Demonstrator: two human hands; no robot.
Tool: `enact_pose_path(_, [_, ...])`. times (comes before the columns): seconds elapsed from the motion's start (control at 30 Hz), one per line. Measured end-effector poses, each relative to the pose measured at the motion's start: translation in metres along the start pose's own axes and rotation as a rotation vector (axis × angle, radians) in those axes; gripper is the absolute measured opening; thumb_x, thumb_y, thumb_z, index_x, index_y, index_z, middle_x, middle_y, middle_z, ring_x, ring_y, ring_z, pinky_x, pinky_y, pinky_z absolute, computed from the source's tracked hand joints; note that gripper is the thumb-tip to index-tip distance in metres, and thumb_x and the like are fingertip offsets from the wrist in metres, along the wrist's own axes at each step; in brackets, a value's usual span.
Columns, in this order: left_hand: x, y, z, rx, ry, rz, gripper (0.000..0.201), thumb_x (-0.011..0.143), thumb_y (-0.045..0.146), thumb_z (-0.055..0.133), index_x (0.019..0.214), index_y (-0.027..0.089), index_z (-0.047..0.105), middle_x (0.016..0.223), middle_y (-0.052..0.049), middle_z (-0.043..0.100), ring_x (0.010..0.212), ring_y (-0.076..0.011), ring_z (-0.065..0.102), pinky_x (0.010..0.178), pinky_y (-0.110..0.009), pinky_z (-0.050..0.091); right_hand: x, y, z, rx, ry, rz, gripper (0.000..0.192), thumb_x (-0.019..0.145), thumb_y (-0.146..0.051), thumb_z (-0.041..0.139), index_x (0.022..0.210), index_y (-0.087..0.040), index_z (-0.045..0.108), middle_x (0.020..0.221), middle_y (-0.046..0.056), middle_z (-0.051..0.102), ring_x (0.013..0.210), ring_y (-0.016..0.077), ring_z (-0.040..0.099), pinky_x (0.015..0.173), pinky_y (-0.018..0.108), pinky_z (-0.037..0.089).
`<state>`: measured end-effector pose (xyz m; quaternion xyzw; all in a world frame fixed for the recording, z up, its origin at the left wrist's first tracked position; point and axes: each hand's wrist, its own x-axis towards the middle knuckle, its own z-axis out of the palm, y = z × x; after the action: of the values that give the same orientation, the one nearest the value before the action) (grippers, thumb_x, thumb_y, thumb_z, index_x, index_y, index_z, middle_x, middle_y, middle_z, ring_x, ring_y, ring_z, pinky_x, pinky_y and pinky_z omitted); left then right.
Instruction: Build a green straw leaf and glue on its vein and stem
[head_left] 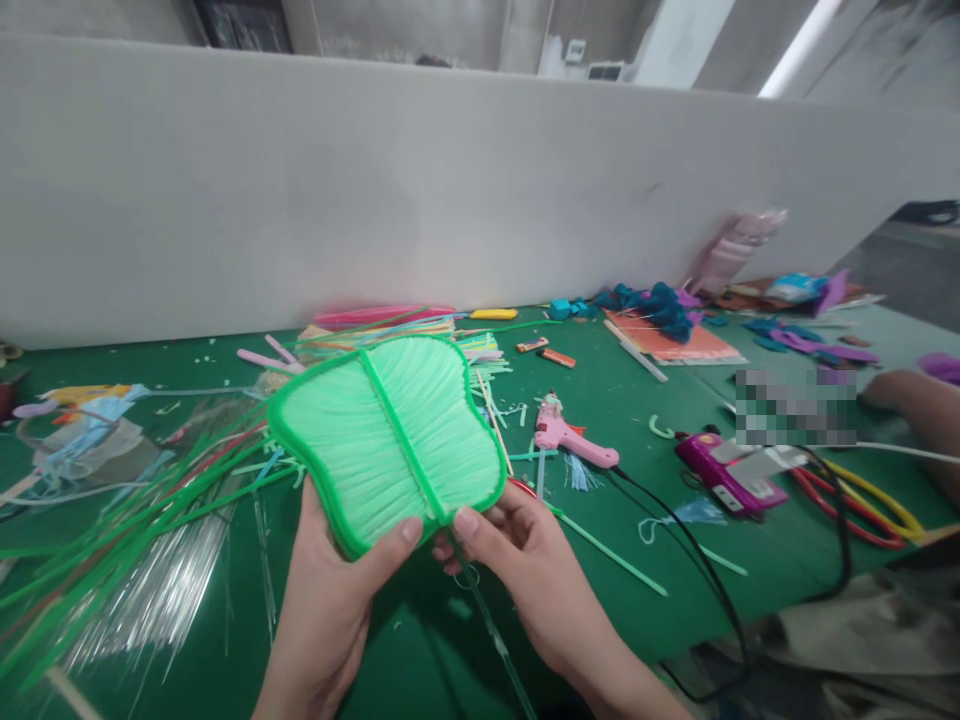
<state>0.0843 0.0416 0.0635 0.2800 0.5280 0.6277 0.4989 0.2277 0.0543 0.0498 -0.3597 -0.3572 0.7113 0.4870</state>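
A light-green hand fan (pixel 337 440) with a darker fuzzy green rim and a green rib down its middle is tilted up in front of me. My left hand (pixel 337 590) is closed on its lower left edge, thumb on the front. At the bottom of the rib, my right hand (pixel 525 550) pinches the fan between thumb and fingers. A thin clear, greenish stick (pixel 495 635) runs down from that spot toward me. The fingers behind the fan are partly hidden. Right of the fan lies a pink glue gun (pixel 574 440) with a black cord.
Green pipe cleaners (pixel 150 530) and clear rods (pixel 157 600) lie at the left. Colored strips (pixel 375 325) are piled behind the fan. A purple power strip (pixel 727 480) sits at right, near another person's arm (pixel 915 410). A white partition (pixel 375 190) borders the green table (pixel 600 640).
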Motion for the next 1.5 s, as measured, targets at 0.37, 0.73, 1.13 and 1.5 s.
enact_pose_path(0.37, [0.005, 0.002, -0.016, -0.203, -0.088, -0.139, 0.078, 0.073, 0.029, 0.080, 0.145, 0.032, 0.048, 0.124, -0.005, 0.071, 0.110, -0.0303, 0.069, 0.090, -0.039, 0.061, 0.001, 0.003, -0.004, 0.080, -0.046, 0.014, 0.031, 0.085, -0.045, 0.076, 0.096, -0.017, 0.071, 0.080, 0.002, 0.070, 0.074, 0.0139, 0.068, 0.067, 0.025, 0.055])
enact_pose_path(0.73, [0.010, -0.004, -0.023, -0.163, -0.156, -0.183, 0.070, 0.072, 0.028, 0.083, 0.137, 0.028, 0.056, 0.117, -0.007, 0.074, 0.101, -0.0269, 0.071, 0.074, -0.028, 0.063, 0.001, 0.006, -0.004, -0.009, -0.016, -0.039, 0.031, 0.076, -0.042, 0.084, 0.082, -0.014, 0.072, 0.069, 0.002, 0.074, 0.062, 0.0103, 0.068, 0.059, 0.020, 0.054])
enact_pose_path(1.13, [0.002, -0.005, -0.021, -0.211, -0.207, -0.193, 0.071, 0.080, 0.029, 0.077, 0.144, 0.034, 0.045, 0.128, -0.005, 0.069, 0.114, -0.0276, 0.067, 0.100, -0.041, 0.055, 0.000, 0.009, -0.007, 0.033, -0.099, -0.035, 0.032, 0.083, -0.045, 0.077, 0.092, -0.015, 0.071, 0.078, 0.004, 0.074, 0.071, 0.0141, 0.071, 0.064, 0.024, 0.058])
enact_pose_path(1.5, [0.003, -0.004, -0.029, -0.032, -0.218, -0.011, 0.040, 0.088, 0.050, 0.065, 0.118, 0.024, 0.064, 0.100, -0.004, 0.073, 0.092, -0.0206, 0.067, 0.082, -0.029, 0.055, -0.004, 0.005, -0.002, 0.013, -0.086, -0.038, 0.021, 0.081, -0.034, 0.082, 0.088, -0.016, 0.072, 0.074, 0.002, 0.077, 0.067, 0.0118, 0.074, 0.062, 0.018, 0.059])
